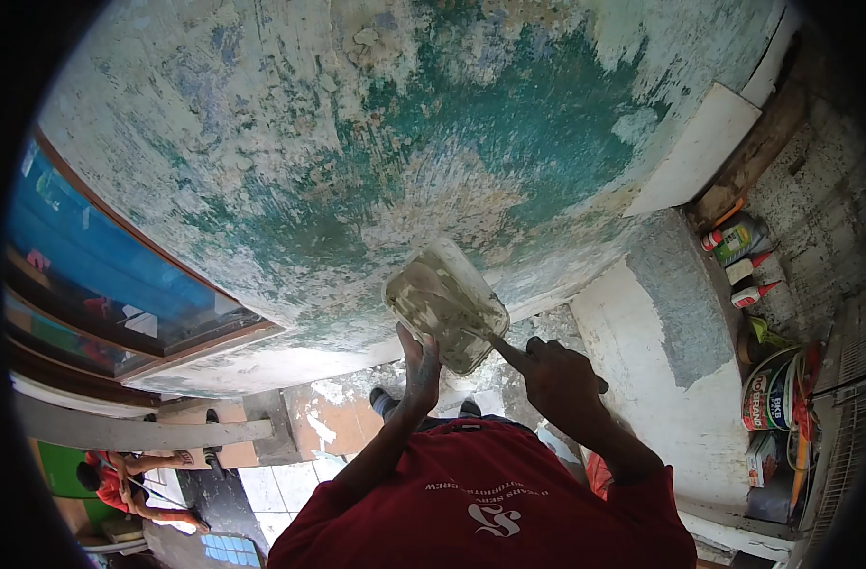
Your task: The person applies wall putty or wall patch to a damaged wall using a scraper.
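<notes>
My left hand grips the lower left side of a translucent plastic tub, its inside smeared with grey-white paste. The tub is tilted so that its open side shows, in front of a wall with peeling paint. In my right hand is the handle of a putty knife. Its fingers are wrapped round the handle, and the tool's front end reaches into the tub, where the blade is hard to make out against the paste.
The patchy green and white wall rises ahead. A framed window lies left. Bottles and a paint bucket stand on the right beyond a low white wall. Another person is at the lower left.
</notes>
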